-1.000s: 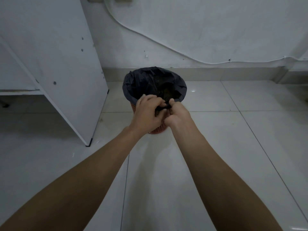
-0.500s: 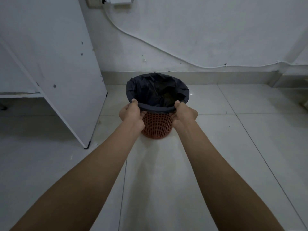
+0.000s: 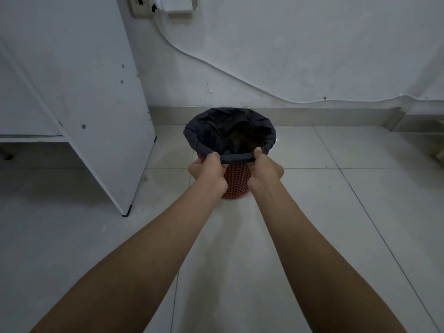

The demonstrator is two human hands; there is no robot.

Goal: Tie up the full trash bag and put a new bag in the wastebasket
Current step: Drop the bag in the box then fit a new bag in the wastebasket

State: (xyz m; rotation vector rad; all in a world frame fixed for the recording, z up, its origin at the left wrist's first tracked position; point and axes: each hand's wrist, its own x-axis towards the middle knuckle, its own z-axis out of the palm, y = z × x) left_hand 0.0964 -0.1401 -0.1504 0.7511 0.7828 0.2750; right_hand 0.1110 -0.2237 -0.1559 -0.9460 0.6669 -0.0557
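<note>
On the tiled floor (image 3: 312, 212), close to the wall (image 3: 312, 44), stands a red mesh wastebasket (image 3: 236, 182) lined with a dark trash bag (image 3: 211, 133). The bag's edge is folded over the wastebasket's rim all the way round and its mouth lies open. Something dark sits down inside, too dim to make out. Both hands are at the near side of the wastebasket, apart from each other. The left hand (image 3: 206, 168) grips the folded edge of the bag at the near left of the rim, thumb on top and fingers curled beneath. The right hand (image 3: 265, 167) grips the same edge at the near right in the same way, and a strip of the edge runs between them. Left of the wastebasket a white board panel (image 3: 84, 92) rests on the floor. Behind the wastebasket a white cable (image 3: 240, 79) runs along the wall up to a socket (image 3: 144, 6) above and to its left.
</note>
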